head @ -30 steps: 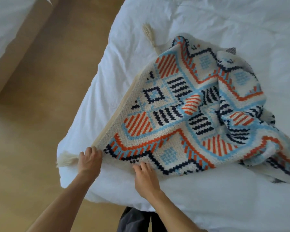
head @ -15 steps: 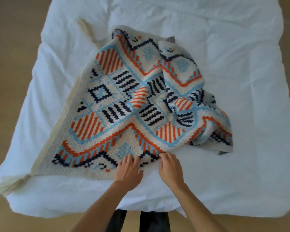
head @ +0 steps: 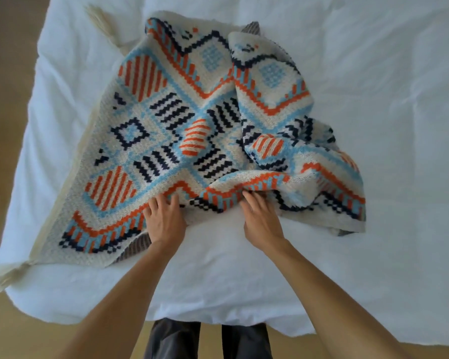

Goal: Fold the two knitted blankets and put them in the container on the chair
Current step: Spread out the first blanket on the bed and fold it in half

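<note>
Head view: blanket [head: 166,130] on white bed [head: 389,130], wood floor [head: 3,60].

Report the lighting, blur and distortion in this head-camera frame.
Head view: soft, even daylight, only faint shadows in the folds of the blanket; the white duvet is nearly washed out; wide-angle distortion bows its edges; overall slightly soft, no glare.
</note>
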A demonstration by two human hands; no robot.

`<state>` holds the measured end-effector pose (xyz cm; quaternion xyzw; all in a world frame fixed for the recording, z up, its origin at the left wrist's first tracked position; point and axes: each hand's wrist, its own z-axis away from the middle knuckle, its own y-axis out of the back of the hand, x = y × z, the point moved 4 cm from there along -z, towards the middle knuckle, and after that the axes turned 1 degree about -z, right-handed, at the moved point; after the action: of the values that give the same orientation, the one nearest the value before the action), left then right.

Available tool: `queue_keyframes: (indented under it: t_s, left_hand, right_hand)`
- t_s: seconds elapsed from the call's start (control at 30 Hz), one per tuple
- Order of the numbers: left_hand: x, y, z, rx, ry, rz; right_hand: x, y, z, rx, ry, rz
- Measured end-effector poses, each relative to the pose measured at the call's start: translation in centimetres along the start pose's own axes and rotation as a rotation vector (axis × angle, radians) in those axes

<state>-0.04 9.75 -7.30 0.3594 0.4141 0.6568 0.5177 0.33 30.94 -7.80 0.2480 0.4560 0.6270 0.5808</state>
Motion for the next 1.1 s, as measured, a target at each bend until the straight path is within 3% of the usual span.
queue_keyframes:
  t_s: [0.13, 0.33, 0.43, 0.83, 0.93, 1.1]
  left_hand:
    - [1.2, -0.9, 0.1, -0.032, -0.069, 0.104]
    - [2.0, -2.7, 1.6, -0.112, -0.203, -0.07]
    - [1.9, -2.7, 0.9, -0.075, -0.235, -0.095]
    - [1.5, -2.4, 1.4, -0.081, -0.23, 0.077]
    - [1.8, -2.9, 2.3, -0.105, -0.249, 0.074]
    - [2.1, -3.5, 4.4, -0.267, -0.267, 0.061]
  right_hand:
    - [0.4, -0.1, -1.3, 0.006, 0.005, 0.058]
    - [0.5, 0.8, -1.9, 0.188, -0.037, 0.029]
    - [0.6, 0.7, -2.5, 0.157, -0.015, 0.021]
    - [4.0, 0.7, 0.0, 0.197, -0.169, 0.321]
    - [4.2, 0.6, 0.1, 0.125, -0.166, 0.286]
    - [4.1, -0.8, 4.6, 0.207, -0.053, 0.146]
